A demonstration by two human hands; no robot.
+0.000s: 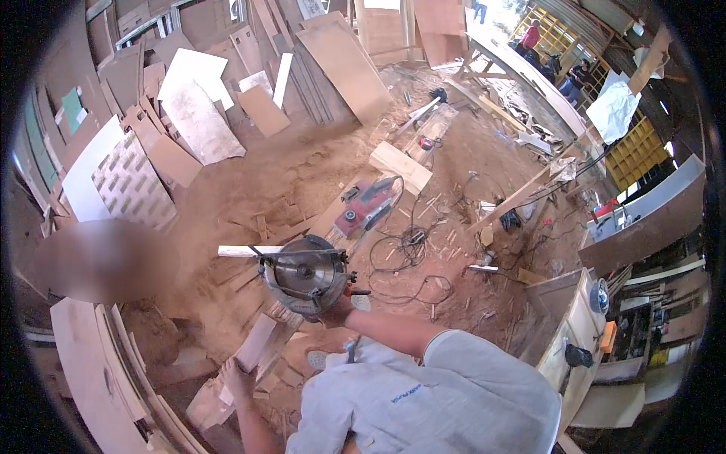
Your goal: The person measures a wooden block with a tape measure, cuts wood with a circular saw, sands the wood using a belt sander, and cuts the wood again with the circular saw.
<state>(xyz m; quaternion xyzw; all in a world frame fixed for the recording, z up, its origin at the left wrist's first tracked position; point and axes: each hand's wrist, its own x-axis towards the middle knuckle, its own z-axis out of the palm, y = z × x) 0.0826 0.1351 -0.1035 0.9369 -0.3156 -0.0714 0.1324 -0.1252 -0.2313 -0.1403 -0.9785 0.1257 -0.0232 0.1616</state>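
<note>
A circular saw [306, 272] with a round metal blade stands at the centre, over wooden pieces near the ground. My right hand [338, 312] is closed on its handle, partly hidden behind the saw body. Lower left, my left hand [238, 378] has its fingers around the near end of a short wooden board [259, 340], apart from the saw. A narrow white strip [240, 251] points left from beside the blade. Just beyond the saw, a red power planer [363, 208] lies on a plank.
Loose cables [416, 238] and wood scraps lie right of the saw. A wooden block [401, 166] sits farther ahead. Panels [344, 64] lean along the back and left. At right stands a wooden cabinet [567, 318]. Two people [578, 79] are far off at upper right.
</note>
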